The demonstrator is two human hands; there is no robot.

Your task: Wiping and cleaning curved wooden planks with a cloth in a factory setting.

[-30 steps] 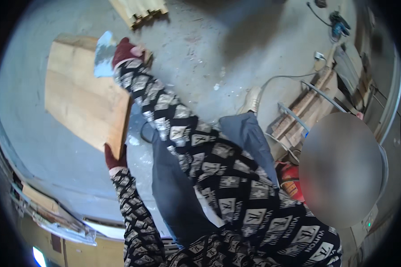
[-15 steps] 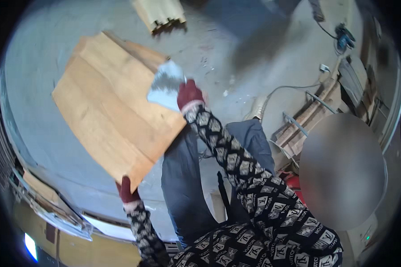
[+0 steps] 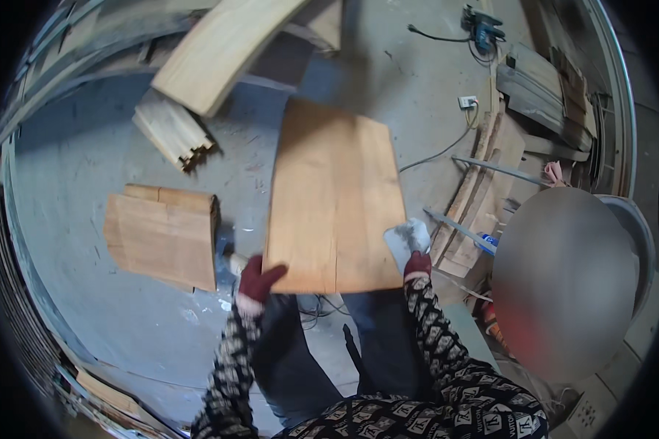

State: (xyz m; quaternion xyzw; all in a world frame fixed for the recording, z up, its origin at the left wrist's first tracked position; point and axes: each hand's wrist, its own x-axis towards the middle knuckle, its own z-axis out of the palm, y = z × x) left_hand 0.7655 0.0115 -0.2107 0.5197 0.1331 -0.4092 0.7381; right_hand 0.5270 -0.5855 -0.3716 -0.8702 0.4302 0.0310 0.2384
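Observation:
A wide, light-brown wooden board (image 3: 333, 205) with a tapered far end is in front of my legs. At its near left corner, my left hand (image 3: 260, 282), in a dark red glove, grips the edge with the thumb on top. My right hand (image 3: 417, 265), gloved alike, is closed on a flat pale-blue piece (image 3: 408, 240) with a dark grey smudge. That piece overlaps the board's right edge near the corner. Whether my right fingers also hold the board underneath cannot be made out.
More boards lie stacked (image 3: 161, 238) on the floor at left. Beyond are a ridged wooden bundle (image 3: 172, 130) and a long curved panel (image 3: 227, 51). At right are a corded power tool (image 3: 483, 33), a socket block (image 3: 467, 102), timber with metal clamps (image 3: 483, 168) and a blurred round shape (image 3: 564, 285).
The board has come off the left stack to in front of my legs and turned straighter. My left hand still grips its corner; my right hand has shifted right with the pale-blue piece.

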